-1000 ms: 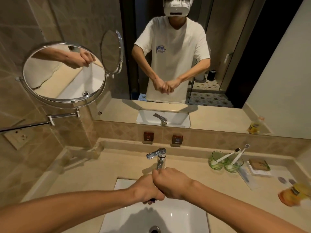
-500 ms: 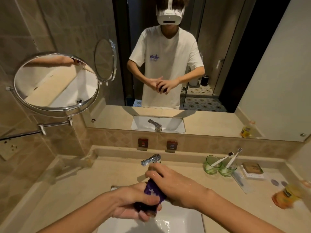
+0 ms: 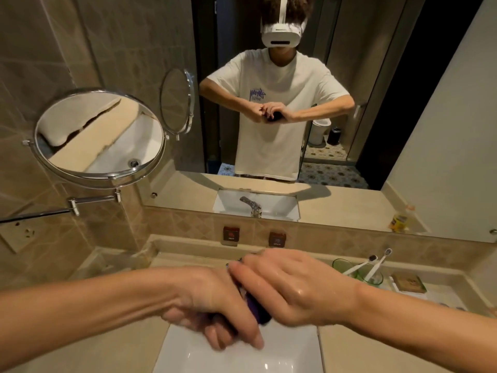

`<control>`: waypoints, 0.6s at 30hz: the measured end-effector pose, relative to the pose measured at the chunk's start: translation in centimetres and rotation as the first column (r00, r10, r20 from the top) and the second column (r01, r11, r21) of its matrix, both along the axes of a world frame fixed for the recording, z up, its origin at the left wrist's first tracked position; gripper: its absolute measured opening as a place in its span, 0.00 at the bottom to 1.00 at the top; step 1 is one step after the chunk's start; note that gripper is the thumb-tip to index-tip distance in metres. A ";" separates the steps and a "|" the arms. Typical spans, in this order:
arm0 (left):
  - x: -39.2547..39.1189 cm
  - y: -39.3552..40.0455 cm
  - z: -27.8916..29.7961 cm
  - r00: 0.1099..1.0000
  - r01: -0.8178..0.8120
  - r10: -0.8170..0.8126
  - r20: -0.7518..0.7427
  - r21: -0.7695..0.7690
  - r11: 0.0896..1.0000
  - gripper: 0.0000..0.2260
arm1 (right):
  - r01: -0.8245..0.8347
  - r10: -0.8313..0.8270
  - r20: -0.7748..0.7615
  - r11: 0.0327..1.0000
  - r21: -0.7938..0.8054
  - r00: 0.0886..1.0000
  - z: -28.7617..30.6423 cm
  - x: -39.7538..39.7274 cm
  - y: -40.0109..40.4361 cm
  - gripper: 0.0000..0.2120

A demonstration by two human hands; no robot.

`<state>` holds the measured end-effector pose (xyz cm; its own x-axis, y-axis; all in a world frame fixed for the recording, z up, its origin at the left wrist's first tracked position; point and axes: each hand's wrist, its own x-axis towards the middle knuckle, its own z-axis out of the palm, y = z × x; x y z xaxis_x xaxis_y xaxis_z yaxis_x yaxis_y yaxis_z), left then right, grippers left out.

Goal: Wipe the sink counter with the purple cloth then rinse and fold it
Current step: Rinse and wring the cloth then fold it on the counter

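Observation:
The purple cloth (image 3: 256, 309) is bunched into a tight twisted wad, and only a dark strip of it shows between my hands. My left hand (image 3: 215, 305) grips its near end with the fingers curled under it. My right hand (image 3: 290, 289), wet and shiny, wraps round the far end. Both hands hover over the white sink (image 3: 236, 356). The beige counter (image 3: 113, 343) surrounds the basin. The tap is mostly hidden behind my hands.
Two green glasses (image 3: 360, 273) with toothbrushes stand at the back right, beside a small box (image 3: 407, 282). A round swivel mirror (image 3: 99, 135) juts out from the left wall. The large wall mirror (image 3: 295, 130) reflects me.
My hands have lifted from low in the sink and twisted against each other on the cloth. The view has tilted upward, and the orange bottle at the right has left the frame.

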<state>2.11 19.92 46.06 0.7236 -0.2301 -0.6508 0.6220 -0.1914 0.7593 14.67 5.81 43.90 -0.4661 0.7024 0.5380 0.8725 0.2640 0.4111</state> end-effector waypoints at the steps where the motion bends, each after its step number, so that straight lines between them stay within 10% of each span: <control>1: 0.6 0.2 -0.4 0.998 -0.043 0.035 0.060 0.127 0.991 0.13 | 0.091 -0.090 0.026 0.995 -0.043 0.996 -0.5 0.2 0.4 0.11; 7: 3.4 1.4 -5.3 0.956 -0.198 0.021 0.294 0.587 0.785 0.14 | 0.380 -0.471 -0.078 0.788 -0.485 0.878 -5.4 1.1 4.1 0.19; 14: 3.5 0.7 -15.5 0.922 -0.379 0.241 0.302 0.587 0.715 0.08 | 0.363 -0.648 -0.003 0.431 -0.826 0.762 -10.3 1.1 6.5 0.16; 18: 3.1 0.1 -17.0 0.936 -0.231 -0.049 0.348 0.713 0.662 0.21 | 0.095 -0.785 -0.104 0.203 -0.975 0.611 -11.4 2.2 5.4 0.10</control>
